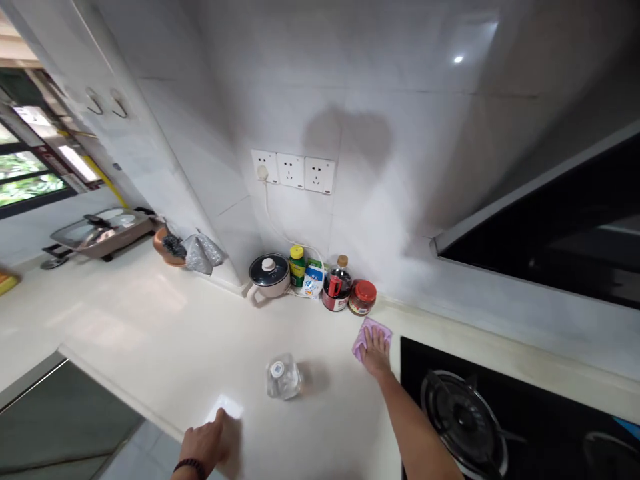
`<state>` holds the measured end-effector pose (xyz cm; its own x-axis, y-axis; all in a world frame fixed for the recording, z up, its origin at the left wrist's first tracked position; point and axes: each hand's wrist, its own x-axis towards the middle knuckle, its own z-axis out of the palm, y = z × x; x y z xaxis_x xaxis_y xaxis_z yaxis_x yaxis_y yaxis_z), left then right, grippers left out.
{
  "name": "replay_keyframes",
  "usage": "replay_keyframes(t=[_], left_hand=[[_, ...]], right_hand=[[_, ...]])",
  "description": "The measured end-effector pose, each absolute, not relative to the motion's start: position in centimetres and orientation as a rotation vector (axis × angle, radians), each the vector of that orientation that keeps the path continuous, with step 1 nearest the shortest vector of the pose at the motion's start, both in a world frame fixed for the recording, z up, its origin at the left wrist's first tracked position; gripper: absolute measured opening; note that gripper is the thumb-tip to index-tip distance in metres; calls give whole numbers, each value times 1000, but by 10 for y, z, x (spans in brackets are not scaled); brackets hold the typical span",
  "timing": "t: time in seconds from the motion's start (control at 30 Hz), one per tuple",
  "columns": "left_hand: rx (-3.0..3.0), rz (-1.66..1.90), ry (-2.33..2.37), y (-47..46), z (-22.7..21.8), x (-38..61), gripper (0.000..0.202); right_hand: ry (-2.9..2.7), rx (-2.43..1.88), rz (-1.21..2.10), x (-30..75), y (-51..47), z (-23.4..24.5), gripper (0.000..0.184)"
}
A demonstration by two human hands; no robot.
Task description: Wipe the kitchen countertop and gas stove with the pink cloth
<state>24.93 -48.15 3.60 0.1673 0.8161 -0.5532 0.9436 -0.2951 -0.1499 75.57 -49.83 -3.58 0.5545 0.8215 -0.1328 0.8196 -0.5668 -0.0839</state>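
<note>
My right hand point(376, 353) lies flat with its fingers spread on a folded purple cloth point(359, 345), pressing it to the countertop beside the stove. Near the front edge of the counter, my left hand point(203, 443) is curled with the fingers bent under; nothing shows in it. A clear bottle point(290, 385) with a round white top stands on the counter between the two hands, touched by neither. Just beyond the cloth is a jar with a red lid point(363, 297), and left of it a dark sauce bottle point(336, 287).
A black gas stove point(463, 420) borders the right side. Along the wall are a small lidded pot point(269, 277), a green bottle with a yellow cap point(297, 267) and a white packet point(313, 280). An electric pan point(105, 233) stands far left; a range hood point(560, 227) juts out right.
</note>
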Motion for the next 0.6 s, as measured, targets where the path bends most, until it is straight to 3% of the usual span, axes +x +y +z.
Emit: replay_keyframes(t=[0.33, 0.6], left_hand=[[2384, -788, 1527, -477, 39, 247, 59], [2342, -667, 1421, -458, 46, 210, 74]], right_hand=[[-1419, -2718, 296, 616, -600, -48, 68], [-1462, -2632, 220, 519, -677, -79, 71]])
